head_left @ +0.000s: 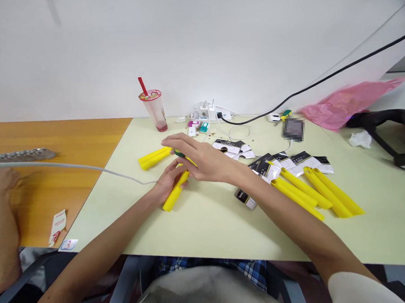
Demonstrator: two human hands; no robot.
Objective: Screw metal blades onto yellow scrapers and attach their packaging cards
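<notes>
My left hand [168, 182] is closed round a yellow plastic tube [173, 198], which slants toward me over the table. Just above it, my right hand [204, 158] curls its fingers over a small green-and-yellow handle [179, 153], whose far end is hidden between the two hands. The kind of tool cannot be made out. Behind my left hand lies another yellow tube piece [154, 158]. To the right, beside my right forearm, several yellow tubes [313, 193] rest near black-and-white packets [303, 162].
A plastic cup [158, 113] with a red straw stands by the wall. Near it are a power strip [197, 113] with cables and a black cable [308, 88]. A pink bag [346, 105] lies at right. Another person's arm [2, 216] rests at the left.
</notes>
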